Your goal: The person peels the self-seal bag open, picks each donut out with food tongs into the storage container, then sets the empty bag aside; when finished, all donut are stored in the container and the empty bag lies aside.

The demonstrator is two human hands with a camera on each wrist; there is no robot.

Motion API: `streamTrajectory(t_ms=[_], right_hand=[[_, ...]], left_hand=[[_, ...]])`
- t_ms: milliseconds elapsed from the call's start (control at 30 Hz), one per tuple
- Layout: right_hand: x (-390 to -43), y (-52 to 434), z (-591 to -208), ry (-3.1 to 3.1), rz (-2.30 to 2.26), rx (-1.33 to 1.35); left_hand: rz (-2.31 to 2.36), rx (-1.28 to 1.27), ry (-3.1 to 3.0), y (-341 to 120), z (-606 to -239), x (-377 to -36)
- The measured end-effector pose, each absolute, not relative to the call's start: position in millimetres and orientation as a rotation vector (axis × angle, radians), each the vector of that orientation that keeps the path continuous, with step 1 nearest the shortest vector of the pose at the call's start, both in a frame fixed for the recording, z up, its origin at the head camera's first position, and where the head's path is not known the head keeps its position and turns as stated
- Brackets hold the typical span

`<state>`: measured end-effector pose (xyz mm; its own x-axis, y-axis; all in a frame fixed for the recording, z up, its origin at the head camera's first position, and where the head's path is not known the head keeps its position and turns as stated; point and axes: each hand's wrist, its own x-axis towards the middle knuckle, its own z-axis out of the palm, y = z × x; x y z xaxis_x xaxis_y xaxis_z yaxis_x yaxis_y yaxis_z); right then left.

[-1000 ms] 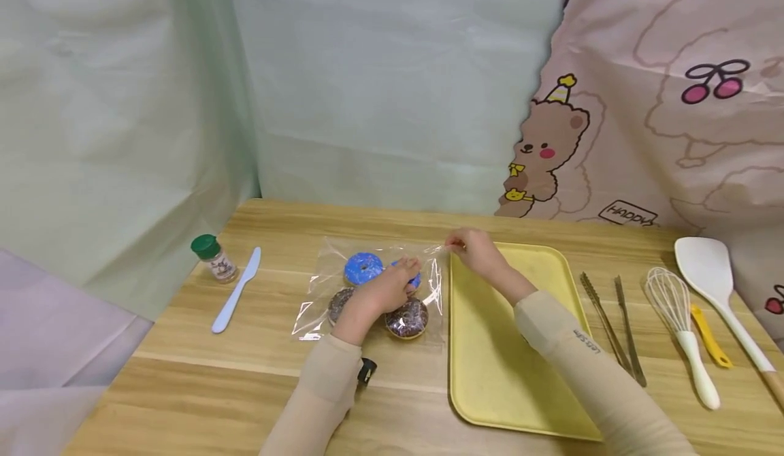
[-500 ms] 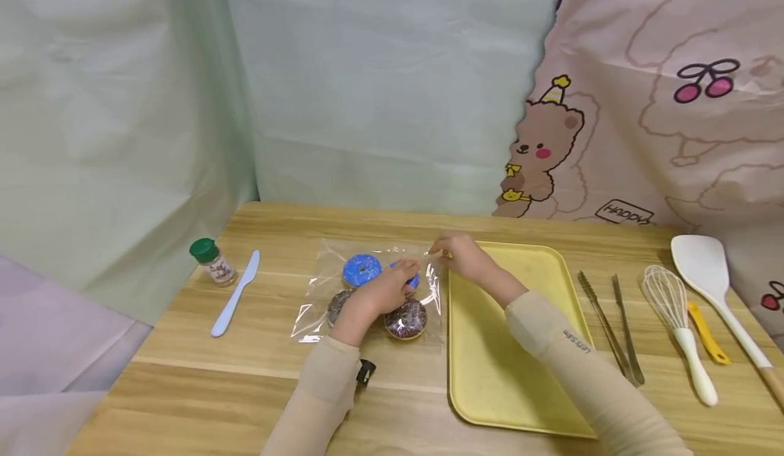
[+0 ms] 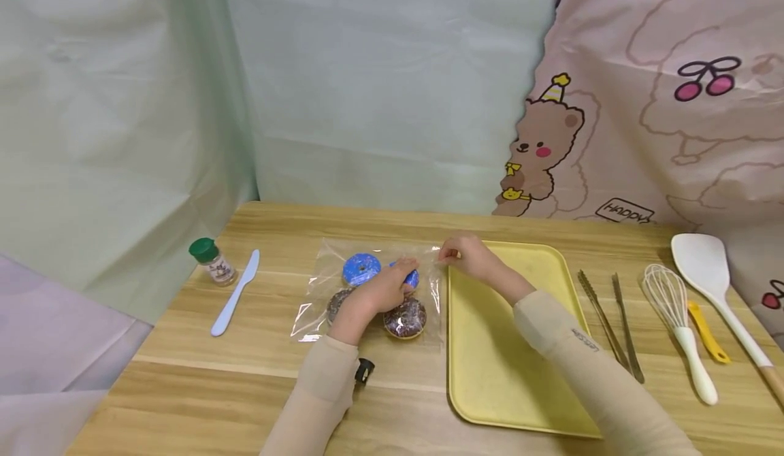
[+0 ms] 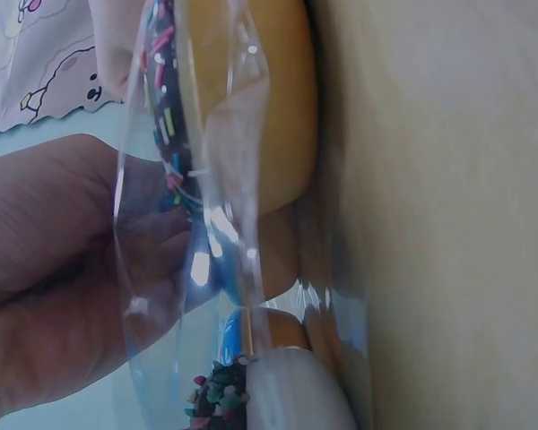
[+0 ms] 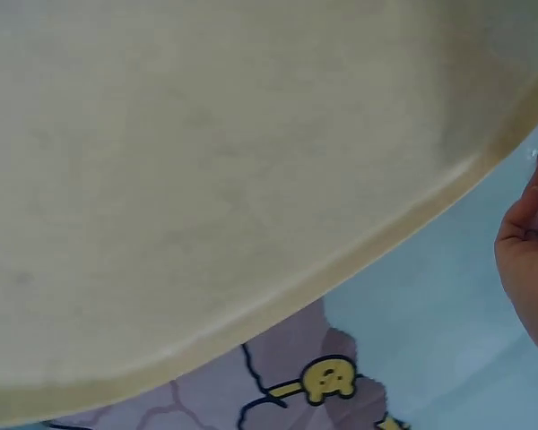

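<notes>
A clear plastic bag (image 3: 318,275) lies flat on the table with several donuts inside. Two have blue icing, such as the blue donut (image 3: 361,269); the chocolate donut (image 3: 405,318) shows sprinkles in the left wrist view. My left hand (image 3: 382,291) rests on top of the bag with fingers extended, covering part of the second blue donut and overlapping the brown ones. At the bag's right edge, my right hand (image 3: 468,257) pinches the film between thumb and fingertips, over the left rim of the yellow tray (image 3: 496,374).
Left of the bag are a light blue spreader knife (image 3: 235,294) and a green-capped shaker (image 3: 212,262). On the right lie metal tongs (image 3: 612,327), a whisk (image 3: 680,333), a yellow-handled tool (image 3: 708,333) and a white spatula (image 3: 704,265). Fabric hangs behind the table.
My right hand has shifted slightly left and nearer along the bag's right edge, moving left first and then a little back right. My left hand stays in place on the bag.
</notes>
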<state>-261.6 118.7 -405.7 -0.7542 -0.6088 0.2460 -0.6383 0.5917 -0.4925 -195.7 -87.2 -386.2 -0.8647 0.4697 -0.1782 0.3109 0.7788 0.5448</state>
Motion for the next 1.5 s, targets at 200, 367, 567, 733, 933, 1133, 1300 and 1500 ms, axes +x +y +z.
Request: streamTrajectory(t_ms=[200,367,567,733,933,1133,1300,1500], right_hand=[[-258.1,130.2,-408.1,-2.776,0.947,1.049],[-260.1,132.9,-410.4,-2.79,0.892,1.041],[-257.6,129.0,-404.6,-2.774,0.91,1.033],[-254.1,120.9,-404.1,-2.771,0.875,1.114],[-250.6,112.9,-403.5,-2.779,0.876,1.176],[-251.0,113.0,-405.6,-2.797,0.892,1.165],[-247.9,118.2,-406.3,-2.767,0.873,1.197],[-241.5,129.2,-400.0,-2.747,0.772,1.233]], left_hand=[[0.787,0.642,2.667,-87.4,-388.4,-197.0],[0.787,0.638,2.669,-87.5,-388.3,-197.2],[0.753,0.572,2.654,-88.2,-385.9,-197.2],[0.745,0.559,2.648,-88.2,-386.0,-197.8],[0.76,0.598,2.659,-88.7,-387.2,-197.7],[0.763,0.603,2.66,-89.0,-386.2,-197.7],[0.759,0.602,2.669,-88.8,-386.5,-196.9],[0.733,0.576,2.661,-87.5,-385.7,-197.0]])
